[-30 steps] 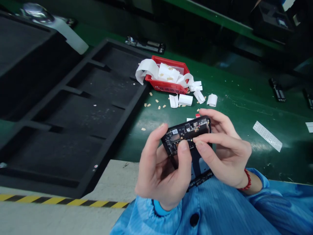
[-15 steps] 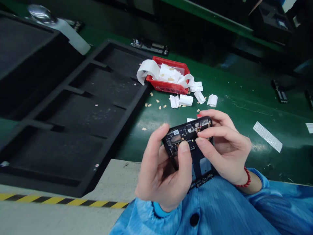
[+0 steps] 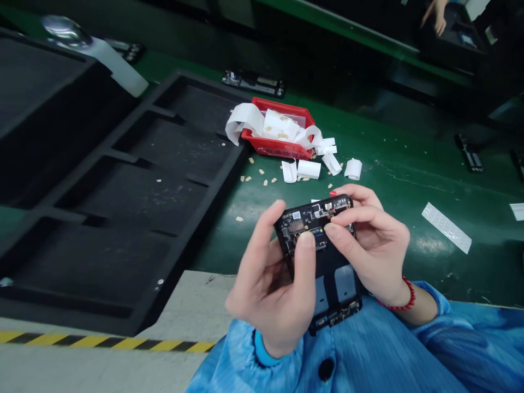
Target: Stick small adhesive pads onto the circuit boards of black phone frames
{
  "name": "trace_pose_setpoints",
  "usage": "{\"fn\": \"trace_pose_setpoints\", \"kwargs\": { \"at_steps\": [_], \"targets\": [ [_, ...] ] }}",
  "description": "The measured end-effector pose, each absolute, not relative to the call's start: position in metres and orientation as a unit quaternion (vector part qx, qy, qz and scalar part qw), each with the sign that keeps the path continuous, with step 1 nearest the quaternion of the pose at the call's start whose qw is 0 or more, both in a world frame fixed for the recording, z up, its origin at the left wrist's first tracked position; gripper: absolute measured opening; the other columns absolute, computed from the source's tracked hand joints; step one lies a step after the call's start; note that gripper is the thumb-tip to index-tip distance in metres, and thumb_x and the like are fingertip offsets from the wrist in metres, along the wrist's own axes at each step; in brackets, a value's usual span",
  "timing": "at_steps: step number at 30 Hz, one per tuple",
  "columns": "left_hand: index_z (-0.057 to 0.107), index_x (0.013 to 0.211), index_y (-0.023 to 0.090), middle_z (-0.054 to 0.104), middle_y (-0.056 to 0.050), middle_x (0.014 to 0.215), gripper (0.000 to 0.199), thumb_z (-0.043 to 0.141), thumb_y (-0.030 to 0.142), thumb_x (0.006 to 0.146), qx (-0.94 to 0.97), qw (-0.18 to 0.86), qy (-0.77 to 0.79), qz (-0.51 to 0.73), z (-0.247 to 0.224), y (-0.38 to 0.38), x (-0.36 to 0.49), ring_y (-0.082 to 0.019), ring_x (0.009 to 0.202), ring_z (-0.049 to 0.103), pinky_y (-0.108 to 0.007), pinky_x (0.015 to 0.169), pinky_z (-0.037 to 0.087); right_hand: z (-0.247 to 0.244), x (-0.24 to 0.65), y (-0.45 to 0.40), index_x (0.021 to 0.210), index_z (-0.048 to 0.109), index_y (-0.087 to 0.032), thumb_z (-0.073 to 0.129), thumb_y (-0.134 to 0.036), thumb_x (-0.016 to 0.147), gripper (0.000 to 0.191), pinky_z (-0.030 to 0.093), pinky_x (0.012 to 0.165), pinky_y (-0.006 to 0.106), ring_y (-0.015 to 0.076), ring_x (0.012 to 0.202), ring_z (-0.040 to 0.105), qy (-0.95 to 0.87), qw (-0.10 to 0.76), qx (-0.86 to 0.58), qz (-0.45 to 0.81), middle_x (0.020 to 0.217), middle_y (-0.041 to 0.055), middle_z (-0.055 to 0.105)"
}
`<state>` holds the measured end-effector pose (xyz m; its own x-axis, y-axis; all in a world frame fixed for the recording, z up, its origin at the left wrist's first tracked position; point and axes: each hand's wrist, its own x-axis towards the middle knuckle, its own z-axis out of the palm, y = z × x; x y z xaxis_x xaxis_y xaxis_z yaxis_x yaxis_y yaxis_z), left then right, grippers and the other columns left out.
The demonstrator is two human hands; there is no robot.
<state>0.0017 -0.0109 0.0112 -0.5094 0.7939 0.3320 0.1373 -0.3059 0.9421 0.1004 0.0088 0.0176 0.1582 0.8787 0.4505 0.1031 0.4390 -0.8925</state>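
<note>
An opened phone body [image 3: 321, 262] with bare circuit boards along its top and bottom ends is held tilted above my lap. My left hand [image 3: 278, 284] is closed around its left side, thumb pressed on the upper circuit board. Over the board's right part, my right hand [image 3: 372, 240] pinches thumb and index finger together; what lies between the tips is too small to make out. Its other fingers rest behind the phone's top right corner. A small red tab [image 3: 333, 192] shows by those fingers.
A red bin [image 3: 282, 146] holds white paper strips; curled white pieces [image 3: 309, 169] and tan bits lie before it. Left are a black compartment tray [image 3: 192, 218] and a pump bottle [image 3: 118, 65]. A patterned strip [image 3: 447, 227] lies right. Another person's hand [image 3: 439, 15] shows at top right.
The phone body has tipped so more of its lower end shows. My right hand has shifted slightly left, still pinching. Another person's hand has come further into view at top right.
</note>
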Motion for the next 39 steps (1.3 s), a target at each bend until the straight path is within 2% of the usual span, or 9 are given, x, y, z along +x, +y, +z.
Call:
{"fn": "trace_pose_setpoints", "kwargs": {
  "at_steps": [3, 6, 10, 13, 17, 22, 28, 35, 39],
  "targets": [
    [0.075, 0.122, 0.03, 0.07, 0.005, 0.066, 0.035, 0.072, 0.017, 0.09, 0.417, 0.287, 0.524, 0.685, 0.011, -0.01, -0.002, -0.008, 0.047, 0.06, -0.016, 0.042, 0.052, 0.015, 0.103, 0.009, 0.086, 0.073, -0.021, 0.073, -0.012, 0.086, 0.009, 0.067, 0.083, 0.037, 0.02, 0.101, 0.072, -0.566, 0.628, -0.426, 0.322, 0.111, 0.0078, 0.072],
    [0.077, 0.12, 0.031, 0.072, 0.004, 0.07, 0.033, 0.072, 0.019, 0.089, 0.414, 0.306, 0.513, 0.687, 0.012, -0.011, -0.006, -0.007, 0.047, 0.06, -0.015, 0.038, 0.047, 0.016, 0.106, 0.009, 0.089, 0.073, -0.021, 0.072, -0.012, 0.087, 0.009, 0.067, 0.083, 0.036, 0.0198, 0.102, 0.072, -0.58, 0.617, -0.422, 0.323, 0.114, 0.0082, 0.071],
    [0.077, 0.121, 0.031, 0.08, 0.004, 0.089, 0.036, 0.071, 0.015, 0.089, 0.416, 0.326, 0.498, 0.687, 0.012, -0.012, -0.008, -0.01, 0.064, 0.071, -0.013, 0.05, 0.056, 0.021, 0.117, 0.008, 0.094, 0.074, -0.022, 0.071, -0.01, 0.088, 0.014, 0.064, 0.093, 0.042, 0.0231, 0.111, 0.071, -0.648, 0.568, -0.44, 0.253, 0.125, 0.0102, 0.067],
    [0.074, 0.125, 0.029, 0.081, 0.003, 0.097, 0.037, 0.069, 0.015, 0.091, 0.434, 0.322, 0.493, 0.681, 0.008, -0.014, -0.008, -0.013, 0.077, 0.076, -0.016, 0.062, 0.061, 0.029, 0.13, 0.008, 0.096, 0.074, -0.024, 0.072, -0.012, 0.088, 0.015, 0.052, 0.112, 0.056, 0.0288, 0.128, 0.063, -0.755, 0.481, -0.44, 0.074, 0.134, 0.0106, 0.066],
    [0.07, 0.132, 0.027, 0.081, 0.0, 0.102, 0.04, 0.066, 0.017, 0.093, 0.485, 0.289, 0.504, 0.654, -0.001, -0.016, -0.008, -0.011, 0.069, 0.073, -0.018, 0.061, 0.06, 0.041, 0.143, 0.011, 0.099, 0.072, -0.026, 0.065, -0.014, 0.095, 0.015, 0.034, 0.121, 0.07, 0.0272, 0.117, 0.07, -0.844, 0.35, -0.405, -0.02, 0.12, 0.0035, 0.077],
    [0.066, 0.136, 0.025, 0.081, -0.001, 0.103, 0.042, 0.063, 0.018, 0.095, 0.513, 0.28, 0.499, 0.64, -0.007, -0.015, -0.007, -0.012, 0.064, 0.073, -0.021, 0.058, 0.061, 0.045, 0.147, 0.018, 0.104, 0.073, -0.02, 0.05, -0.011, 0.098, 0.026, 0.05, 0.115, 0.06, 0.0256, 0.108, 0.075, -0.881, 0.314, -0.352, -0.029, 0.116, 0.0075, 0.078],
    [0.066, 0.136, 0.02, 0.081, -0.003, 0.103, 0.043, 0.061, 0.012, 0.094, 0.538, 0.265, 0.497, 0.627, -0.009, -0.012, -0.007, -0.015, 0.075, 0.078, -0.021, 0.066, 0.064, 0.03, 0.146, 0.02, 0.106, 0.072, -0.013, 0.044, -0.01, 0.096, 0.029, 0.061, 0.105, 0.052, 0.0265, 0.104, 0.076, -0.902, 0.289, -0.297, -0.124, 0.114, 0.0133, 0.078],
    [0.064, 0.137, 0.02, 0.08, -0.005, 0.105, 0.042, 0.06, 0.015, 0.096, 0.542, 0.291, 0.492, 0.617, -0.01, -0.008, -0.008, -0.016, 0.074, 0.078, -0.021, 0.063, 0.064, 0.028, 0.154, 0.03, 0.097, 0.074, -0.025, 0.059, -0.017, 0.094, 0.017, 0.063, 0.104, 0.045, 0.0216, 0.102, 0.077, -0.9, 0.311, -0.276, -0.131, 0.108, 0.0007, 0.081],
    [0.066, 0.136, 0.023, 0.08, -0.002, 0.1, 0.041, 0.06, 0.017, 0.096, 0.513, 0.291, 0.502, 0.633, -0.009, -0.011, -0.007, -0.011, 0.064, 0.073, -0.017, 0.055, 0.058, 0.03, 0.157, 0.031, 0.096, 0.074, -0.026, 0.069, -0.022, 0.093, 0.007, 0.056, 0.109, 0.052, 0.0196, 0.095, 0.076, -0.875, 0.338, -0.314, -0.147, 0.11, 0.0019, 0.08]
  ]
}}
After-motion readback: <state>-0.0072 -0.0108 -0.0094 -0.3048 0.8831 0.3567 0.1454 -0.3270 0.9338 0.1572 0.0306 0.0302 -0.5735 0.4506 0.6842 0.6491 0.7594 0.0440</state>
